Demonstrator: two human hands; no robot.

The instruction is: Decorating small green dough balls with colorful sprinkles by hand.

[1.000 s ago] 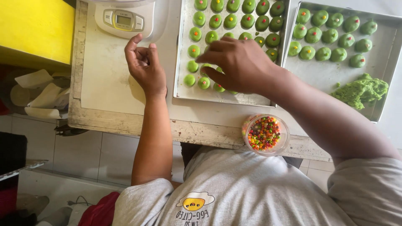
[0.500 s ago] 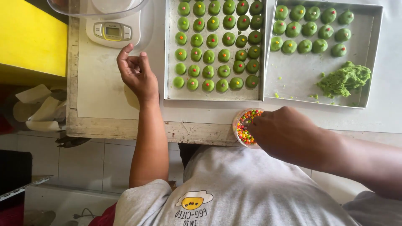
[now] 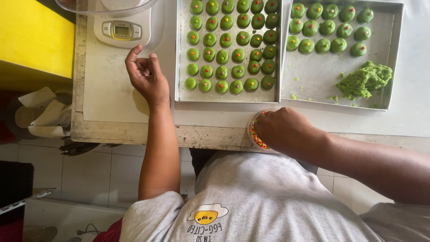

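Lower centre of the frame, the right hand (image 3: 286, 130) sits over the small clear cup of coloured candy bits (image 3: 256, 133) at the counter edge, fingers dipped inside and hidden, so I cannot tell if the grip has closed on a piece. A second ago this hand was up over the left tray (image 3: 183, 96); half a second ago it was already reaching the cup, so it has come back for another bit, likely to top another ball. Left hand (image 3: 147, 76) stays put on the white mat (image 3: 109, 96), palm up, fingers loosely curled, grasping nothing visible. Left tray is full of green dough balls (image 3: 222, 56), most with a candy on top, a few at the lower left bare. Right tray (image 3: 313, 83), upper right, has two rows of balls and a lump of green dough (image 3: 363, 80). White kitchen scale (image 3: 121, 31) with a clear bowl, upper left. Counter (image 3: 134, 132) is worn at the edge; yellow block (image 3: 31, 36) far left, tiled floor (image 3: 80, 175) below.
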